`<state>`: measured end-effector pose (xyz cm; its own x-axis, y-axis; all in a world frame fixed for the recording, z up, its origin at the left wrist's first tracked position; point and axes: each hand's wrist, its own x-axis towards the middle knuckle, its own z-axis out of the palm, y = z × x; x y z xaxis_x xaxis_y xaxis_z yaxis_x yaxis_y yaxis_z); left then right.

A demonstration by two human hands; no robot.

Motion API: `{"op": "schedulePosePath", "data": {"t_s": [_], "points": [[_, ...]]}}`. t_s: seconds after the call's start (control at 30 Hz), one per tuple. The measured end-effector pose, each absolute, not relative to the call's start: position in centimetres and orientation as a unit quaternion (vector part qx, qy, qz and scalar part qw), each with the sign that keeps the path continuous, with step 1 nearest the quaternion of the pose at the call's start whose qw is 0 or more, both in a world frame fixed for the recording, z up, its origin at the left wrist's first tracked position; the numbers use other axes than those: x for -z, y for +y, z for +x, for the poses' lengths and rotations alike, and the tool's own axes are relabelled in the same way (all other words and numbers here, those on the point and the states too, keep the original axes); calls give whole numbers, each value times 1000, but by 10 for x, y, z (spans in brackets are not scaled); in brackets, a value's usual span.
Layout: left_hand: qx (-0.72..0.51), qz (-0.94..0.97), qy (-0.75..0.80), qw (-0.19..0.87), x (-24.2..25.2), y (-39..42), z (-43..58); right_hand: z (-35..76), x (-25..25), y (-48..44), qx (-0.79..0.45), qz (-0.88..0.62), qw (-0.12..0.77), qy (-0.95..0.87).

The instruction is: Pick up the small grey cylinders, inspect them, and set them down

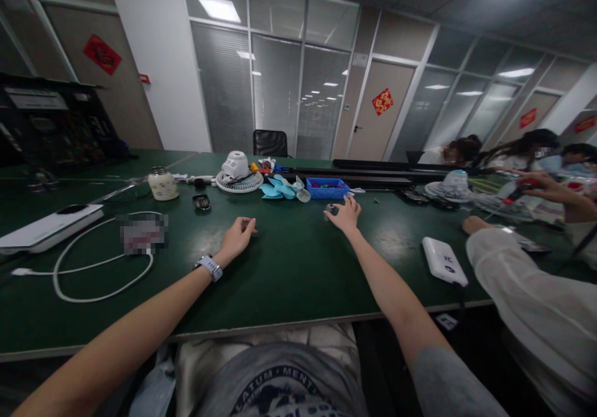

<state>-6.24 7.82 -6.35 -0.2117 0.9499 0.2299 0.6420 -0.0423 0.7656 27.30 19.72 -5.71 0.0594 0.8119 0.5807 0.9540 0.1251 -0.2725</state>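
Observation:
My right hand (346, 217) is over the green table, its thumb and fingers round a small silvery part (331, 208) that looks like a little motor. My left hand (237, 239), with a watch on the wrist, rests to the left with fingers curled and tips together. Whatever those fingertips hold, if anything, is too small to make out. Just beyond my right hand stands a blue basket (321, 194) with small parts in it. Light-blue fan blades (280, 188) lie to its left, beside a white fan housing with a round grille (237, 178).
A cream bottle (163, 184) and a small dark round item (201, 202) stand left of the fan. A white cable (60, 280) loops at the far left. On the right are a white power bank (443, 261) and a co-worker's sleeve (517, 299); that person holds a screwdriver (513, 194).

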Motion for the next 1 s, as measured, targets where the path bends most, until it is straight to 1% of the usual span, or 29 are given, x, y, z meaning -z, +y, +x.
{"op": "schedulePosePath", "data": {"t_s": [0.17,0.3,0.43,0.5,0.63,0.77,1.0], "points": [[-398,603,663,195,64,78,-62,267,53,190,58,-651,370,-660],[-401,608,656,197,65,77,-61,246,42,166,44,-582,394,-710],[-415,633,626,188,60,69,-54,204,30,130,-42,-507,391,-767],[-436,654,598,160,54,62,-47,183,28,111,-92,-467,373,-796],[-486,711,503,64,43,48,-33,159,31,88,-156,-414,337,-831],[-487,753,442,25,37,40,-23,155,38,83,-181,-379,335,-843],[-464,767,443,14,38,42,-22,158,41,87,-169,-329,363,-855]]}}
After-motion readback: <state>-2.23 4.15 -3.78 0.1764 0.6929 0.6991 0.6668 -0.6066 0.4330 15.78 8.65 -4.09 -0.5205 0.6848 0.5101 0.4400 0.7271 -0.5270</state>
